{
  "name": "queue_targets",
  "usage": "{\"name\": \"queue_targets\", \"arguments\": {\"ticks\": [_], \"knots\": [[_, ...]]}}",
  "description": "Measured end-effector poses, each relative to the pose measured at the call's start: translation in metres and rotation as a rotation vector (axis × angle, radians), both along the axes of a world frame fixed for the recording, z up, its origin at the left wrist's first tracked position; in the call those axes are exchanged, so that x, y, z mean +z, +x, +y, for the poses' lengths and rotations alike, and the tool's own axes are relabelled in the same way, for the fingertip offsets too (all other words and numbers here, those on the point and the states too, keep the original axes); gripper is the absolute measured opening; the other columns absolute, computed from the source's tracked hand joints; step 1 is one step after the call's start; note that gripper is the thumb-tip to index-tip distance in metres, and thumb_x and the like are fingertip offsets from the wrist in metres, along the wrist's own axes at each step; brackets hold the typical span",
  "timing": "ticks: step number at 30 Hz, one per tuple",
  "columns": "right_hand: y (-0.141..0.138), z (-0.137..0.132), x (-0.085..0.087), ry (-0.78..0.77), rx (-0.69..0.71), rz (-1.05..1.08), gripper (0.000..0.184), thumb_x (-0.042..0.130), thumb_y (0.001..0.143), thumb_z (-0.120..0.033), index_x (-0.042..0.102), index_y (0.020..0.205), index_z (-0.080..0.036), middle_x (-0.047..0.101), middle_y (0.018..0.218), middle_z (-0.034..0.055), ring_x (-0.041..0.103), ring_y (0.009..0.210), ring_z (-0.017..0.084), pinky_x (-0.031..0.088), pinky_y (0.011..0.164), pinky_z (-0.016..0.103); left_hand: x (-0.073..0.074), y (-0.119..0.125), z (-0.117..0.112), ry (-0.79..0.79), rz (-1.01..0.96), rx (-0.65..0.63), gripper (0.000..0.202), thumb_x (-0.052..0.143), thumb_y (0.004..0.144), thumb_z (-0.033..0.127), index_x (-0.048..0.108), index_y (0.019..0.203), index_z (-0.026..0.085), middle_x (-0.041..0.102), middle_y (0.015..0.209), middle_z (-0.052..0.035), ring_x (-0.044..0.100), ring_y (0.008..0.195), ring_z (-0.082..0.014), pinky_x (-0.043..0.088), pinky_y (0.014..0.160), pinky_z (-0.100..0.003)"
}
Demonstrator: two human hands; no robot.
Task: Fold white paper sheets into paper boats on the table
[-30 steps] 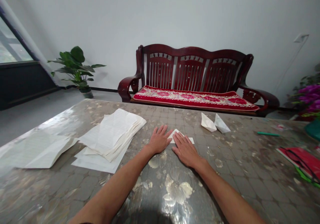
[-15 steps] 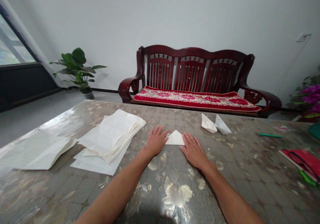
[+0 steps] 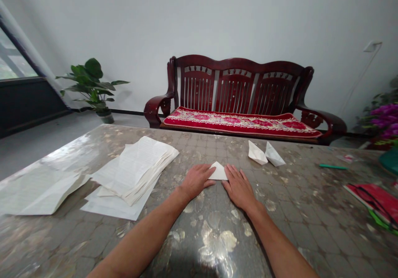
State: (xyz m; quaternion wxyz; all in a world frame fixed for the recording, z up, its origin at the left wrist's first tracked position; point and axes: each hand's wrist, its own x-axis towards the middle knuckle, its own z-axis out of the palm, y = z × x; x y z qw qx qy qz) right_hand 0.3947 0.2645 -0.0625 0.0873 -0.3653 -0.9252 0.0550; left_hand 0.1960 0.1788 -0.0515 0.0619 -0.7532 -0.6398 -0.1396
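A small white paper folded into a triangle [image 3: 219,172] lies flat on the glossy patterned table [image 3: 211,236]. My left hand [image 3: 196,179] rests on its left corner, fingers curled slightly over the edge. My right hand [image 3: 238,186] lies flat with fingers stretched out, its fingertips touching the triangle's right edge. Two finished folded paper shapes [image 3: 265,153] stand farther back to the right.
A stack of printed sheets [image 3: 137,168] lies left of my hands, with a loose creased sheet [image 3: 40,191] at the far left. A green pen [image 3: 332,166] and red items [image 3: 374,197] sit at the right. A wooden bench [image 3: 242,100] stands behind the table.
The hands spread apart and uncovered the folded triangle, then closed in again; now my left fingers lie on its left corner and my right fingertips at its right edge.
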Motion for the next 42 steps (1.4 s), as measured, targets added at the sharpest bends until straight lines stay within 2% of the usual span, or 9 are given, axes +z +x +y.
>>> {"name": "queue_targets", "arguments": {"ticks": [6, 13, 23, 26, 31, 34, 39, 42], "knots": [[-0.007, 0.001, 0.003, 0.011, -0.039, 0.018, 0.052, 0.033, 0.099, -0.035, 0.046, 0.145, -0.015, 0.043, 0.153, 0.0118, 0.036, 0.142, 0.027, 0.025, 0.117, 0.050, 0.006, 0.014, 0.006, -0.046, 0.035, 0.081, 0.034, 0.062, 0.092, 0.034, 0.056, 0.124, 0.022, 0.067, 0.120, -0.0073, 0.063, 0.110, -0.0227, 0.050, 0.092, -0.035], [-0.006, 0.003, 0.005, -0.001, -0.032, 0.031, 0.052, 0.038, 0.098, -0.038, 0.047, 0.144, -0.015, 0.044, 0.152, 0.0116, 0.037, 0.141, 0.028, 0.024, 0.117, 0.048, 0.006, 0.016, 0.008, -0.061, 0.065, 0.064, 0.034, 0.061, 0.093, 0.037, 0.057, 0.123, 0.023, 0.063, 0.126, -0.0106, 0.062, 0.113, -0.0250, 0.051, 0.092, -0.037], [-0.002, 0.009, 0.015, 0.013, 0.012, 0.031, 0.051, 0.044, 0.096, -0.040, 0.050, 0.141, -0.018, 0.050, 0.147, 0.0124, 0.046, 0.132, 0.028, 0.036, 0.107, 0.044, 0.005, 0.016, 0.009, -0.077, 0.041, 0.080, 0.026, 0.051, 0.098, 0.024, 0.056, 0.124, 0.023, 0.065, 0.122, -0.0087, 0.065, 0.108, -0.0205, 0.052, 0.092, -0.032], [-0.001, 0.012, 0.016, 0.028, 0.035, 0.016, 0.050, 0.044, 0.096, -0.040, 0.049, 0.142, -0.020, 0.051, 0.145, 0.0120, 0.048, 0.129, 0.028, 0.038, 0.104, 0.043, 0.005, 0.014, 0.007, -0.062, 0.019, 0.074, 0.025, 0.054, 0.097, 0.029, 0.058, 0.121, 0.024, 0.066, 0.122, -0.0078, 0.065, 0.108, -0.0206, 0.052, 0.093, -0.032], [-0.003, 0.014, 0.017, 0.068, 0.042, 0.002, 0.041, 0.041, 0.097, -0.032, 0.056, 0.133, -0.021, 0.058, 0.136, 0.0117, 0.053, 0.121, 0.027, 0.043, 0.098, 0.041, 0.005, 0.009, 0.005, -0.034, 0.016, 0.060, 0.035, 0.060, 0.093, 0.035, 0.056, 0.127, 0.025, 0.061, 0.134, -0.0089, 0.063, 0.115, -0.0227, 0.051, 0.096, -0.035], [-0.002, 0.015, 0.018, 0.059, 0.043, 0.027, 0.040, 0.042, 0.097, -0.032, 0.057, 0.133, -0.020, 0.059, 0.135, 0.0111, 0.053, 0.120, 0.027, 0.042, 0.099, 0.040, 0.003, 0.007, 0.005, -0.032, 0.017, 0.075, 0.033, 0.057, 0.095, 0.030, 0.056, 0.128, 0.025, 0.060, 0.136, -0.0092, 0.064, 0.112, -0.0219, 0.051, 0.095, -0.035], [0.003, 0.016, 0.016, 0.030, 0.086, 0.056, 0.049, 0.046, 0.096, -0.037, 0.050, 0.141, -0.019, 0.054, 0.142, 0.0101, 0.049, 0.127, 0.026, 0.039, 0.103, 0.039, 0.001, 0.004, 0.005, -0.003, 0.004, 0.067, 0.033, 0.055, 0.096, 0.027, 0.057, 0.128, 0.024, 0.058, 0.139, -0.0083, 0.061, 0.114, -0.0217, 0.048, 0.096, -0.035], [0.005, 0.017, 0.015, 0.031, 0.088, 0.040, 0.050, 0.046, 0.096, -0.037, 0.049, 0.142, -0.019, 0.052, 0.145, 0.0097, 0.047, 0.129, 0.026, 0.037, 0.105, 0.040, 0.001, 0.003, 0.005, 0.034, -0.020, 0.113, 0.033, 0.056, 0.095, 0.030, 0.058, 0.128, 0.023, 0.063, 0.131, -0.0072, 0.059, 0.113, -0.0227, 0.046, 0.097, -0.037]]}}
